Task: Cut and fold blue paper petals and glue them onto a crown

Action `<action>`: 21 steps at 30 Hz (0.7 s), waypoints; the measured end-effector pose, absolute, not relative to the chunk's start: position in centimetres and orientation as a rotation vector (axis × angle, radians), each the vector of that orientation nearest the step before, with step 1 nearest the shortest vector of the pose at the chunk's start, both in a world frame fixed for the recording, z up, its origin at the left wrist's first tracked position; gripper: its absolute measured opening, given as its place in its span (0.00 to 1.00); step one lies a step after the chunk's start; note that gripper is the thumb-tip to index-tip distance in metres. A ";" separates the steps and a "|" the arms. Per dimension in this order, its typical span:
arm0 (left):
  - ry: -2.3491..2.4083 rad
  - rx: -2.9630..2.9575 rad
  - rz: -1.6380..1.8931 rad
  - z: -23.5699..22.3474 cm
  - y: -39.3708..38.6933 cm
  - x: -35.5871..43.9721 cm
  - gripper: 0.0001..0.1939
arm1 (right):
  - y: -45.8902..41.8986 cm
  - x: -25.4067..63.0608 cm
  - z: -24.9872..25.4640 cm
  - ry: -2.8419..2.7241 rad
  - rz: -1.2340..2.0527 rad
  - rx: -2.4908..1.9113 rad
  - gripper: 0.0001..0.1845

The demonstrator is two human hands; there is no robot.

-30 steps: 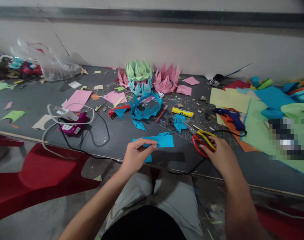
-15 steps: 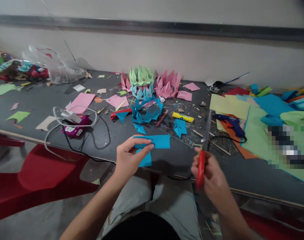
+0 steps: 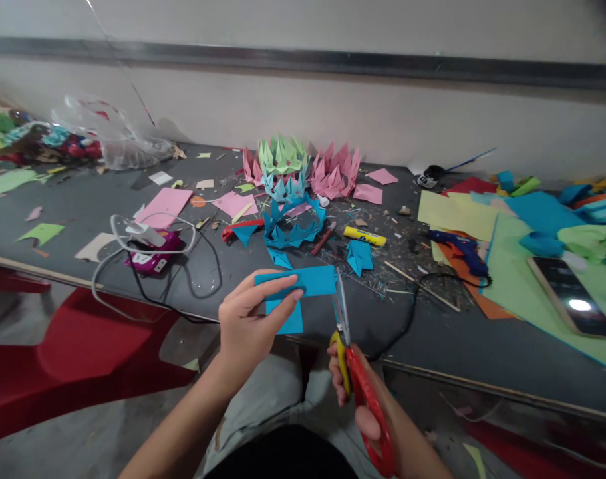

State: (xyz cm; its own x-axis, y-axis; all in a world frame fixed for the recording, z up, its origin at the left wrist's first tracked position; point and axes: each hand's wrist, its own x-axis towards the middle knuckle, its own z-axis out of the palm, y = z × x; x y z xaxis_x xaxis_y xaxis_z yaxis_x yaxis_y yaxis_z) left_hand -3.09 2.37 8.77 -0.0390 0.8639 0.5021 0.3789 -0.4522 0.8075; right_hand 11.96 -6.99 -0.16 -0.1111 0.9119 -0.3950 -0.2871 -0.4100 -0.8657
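In the head view, the left hand (image 3: 247,322) has its thumb and fingers clamped on a flat, smooth blue paper strip (image 3: 315,281), a long rectangle held out above the near edge of the bench (image 3: 183,159). A squarish blue piece (image 3: 290,319) shows below the strip and partly behind the hand. The fingers of the right hand (image 3: 375,392) are closed around the scissors (image 3: 350,352), with thumb and fingers in glossy red and yellow loops; the slim metal blades point up at the strip's right end.

The bench is dull dark grey, strewn with thin scraps and slivers. Beyond the strip sits a blue paper crown (image 3: 295,229), a ring of sharp folded points. Behind it stand a pale blue crown (image 3: 285,185), a light green crown (image 3: 283,156) and a pink crown (image 3: 335,171), all creased into spikes. Near the blue crown lie a yellow cylindrical tube (image 3: 364,236) and a folded, angular blue piece (image 3: 358,257).

To the right are matte coloured sheets (image 3: 522,279), a dark blue glue gun (image 3: 462,249) and a smooth, rounded-corner phone (image 3: 572,296). To the left, a boxy purple adapter (image 3: 155,256) lies among looping cables, with a crinkled clear plastic bag (image 3: 128,143) farther back.
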 end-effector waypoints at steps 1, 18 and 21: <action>1.306 1.829 1.493 8.7 2.4 -3.0 0.07 | -7.1 11.9 0.2 -0.738 1.694 -1.232 0.27; 1.309 1.864 1.446 8.3 2.1 -2.7 0.07 | -7.2 12.6 0.2 -0.554 1.776 -1.242 0.25; 1.322 1.864 1.440 8.3 2.1 -2.7 0.08 | -7.5 12.7 0.1 -0.485 1.795 -1.241 0.23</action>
